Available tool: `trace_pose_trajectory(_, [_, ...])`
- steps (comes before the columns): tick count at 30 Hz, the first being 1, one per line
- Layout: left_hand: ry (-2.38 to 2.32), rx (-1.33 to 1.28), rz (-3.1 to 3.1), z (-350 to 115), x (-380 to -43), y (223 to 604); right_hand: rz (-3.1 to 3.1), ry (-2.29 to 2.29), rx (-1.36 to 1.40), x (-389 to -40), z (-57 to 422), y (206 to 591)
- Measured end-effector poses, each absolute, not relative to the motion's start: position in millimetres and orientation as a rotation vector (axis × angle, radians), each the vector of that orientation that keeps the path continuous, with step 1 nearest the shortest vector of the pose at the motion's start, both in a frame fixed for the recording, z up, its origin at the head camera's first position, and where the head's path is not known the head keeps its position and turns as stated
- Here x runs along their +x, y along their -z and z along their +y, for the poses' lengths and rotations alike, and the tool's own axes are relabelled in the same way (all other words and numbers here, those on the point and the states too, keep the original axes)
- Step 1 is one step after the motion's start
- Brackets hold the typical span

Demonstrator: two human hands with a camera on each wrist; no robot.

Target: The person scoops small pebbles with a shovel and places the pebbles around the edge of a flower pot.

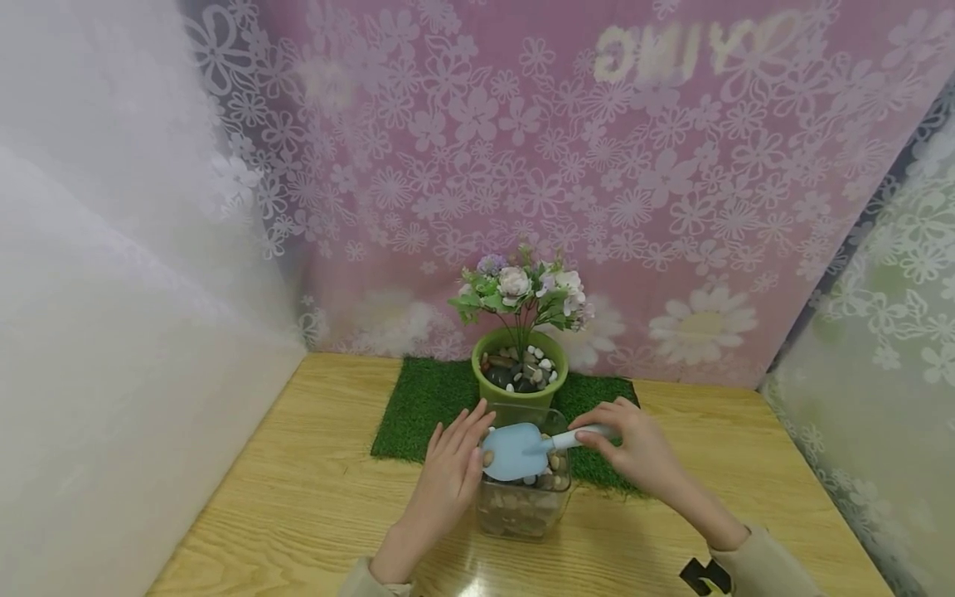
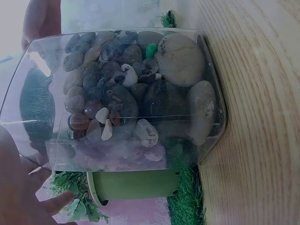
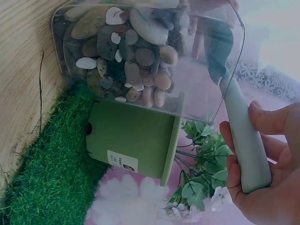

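Observation:
My right hand (image 1: 640,445) grips the pale handle of a light blue toy shovel (image 1: 513,453), with thumb and fingers round it. The blade lies level over the mouth of a clear plastic container (image 1: 555,507), and a tan pebble (image 1: 488,458) shows at its left edge. Many stones (image 2: 126,98) fill the lower part of the container, in grey, brown, white and one green. Beside the blade's tip, at the container's left rim, my left hand (image 1: 450,473) is held with its fingers straight and pointing away from me.
Right behind the container stands a green flowerpot (image 1: 520,338) with artificial flowers (image 1: 515,283) and stones in it. An artificial grass mat (image 1: 425,406) lies under the pot on the wooden table (image 1: 298,497). A pink floral curtain (image 1: 477,182) hangs behind.

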State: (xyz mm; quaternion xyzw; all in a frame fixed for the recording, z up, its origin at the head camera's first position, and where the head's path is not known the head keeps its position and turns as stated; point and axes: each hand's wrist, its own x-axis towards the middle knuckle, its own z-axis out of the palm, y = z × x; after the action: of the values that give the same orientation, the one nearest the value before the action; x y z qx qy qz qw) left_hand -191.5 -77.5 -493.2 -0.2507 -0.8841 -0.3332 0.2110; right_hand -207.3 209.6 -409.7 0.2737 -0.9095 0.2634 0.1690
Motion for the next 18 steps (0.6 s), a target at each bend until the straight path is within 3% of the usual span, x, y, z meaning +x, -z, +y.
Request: trace_pose_trajectory(18, [0.917,-0.681,-2.455,-76.8,-191.0,492.8,-2.557,-0.803,0.602,-213.1,242.1,379.9])
